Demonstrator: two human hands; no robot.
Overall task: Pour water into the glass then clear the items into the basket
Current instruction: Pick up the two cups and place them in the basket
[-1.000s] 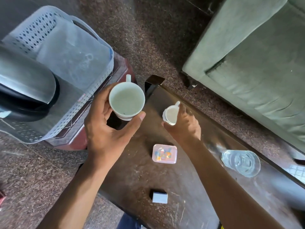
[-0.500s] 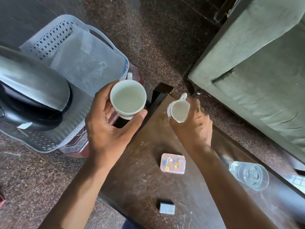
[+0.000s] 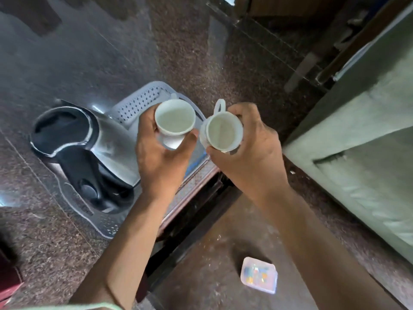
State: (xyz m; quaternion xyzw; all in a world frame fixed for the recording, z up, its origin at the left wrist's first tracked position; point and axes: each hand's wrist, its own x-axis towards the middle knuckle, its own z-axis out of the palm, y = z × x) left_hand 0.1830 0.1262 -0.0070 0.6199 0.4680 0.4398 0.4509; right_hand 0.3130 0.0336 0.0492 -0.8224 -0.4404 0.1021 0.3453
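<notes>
My left hand [image 3: 163, 157] grips a white cup [image 3: 174, 120] and my right hand [image 3: 252, 153] grips a second white cup [image 3: 223, 132] with its handle pointing away. Both cups are held side by side, nearly touching, above the near right part of the pale perforated basket [image 3: 143, 100]. A steel kettle with a black lid and handle [image 3: 85, 153] lies inside the basket at its left. On the dark wooden table [image 3: 212, 253] below rests a small pink plastic box [image 3: 259, 275]. The glass is out of view.
The basket sits on a low reddish stool [image 3: 196, 182] left of the table. A green sofa [image 3: 362, 153] runs along the right side. Speckled stone floor [image 3: 178, 41] surrounds everything. A red object [image 3: 9, 280] shows at the lower left edge.
My right hand has lifted the small cup off the table and carried it left beside the other cup. Both hands moved over the basket, and the view swung left, losing the glass.
</notes>
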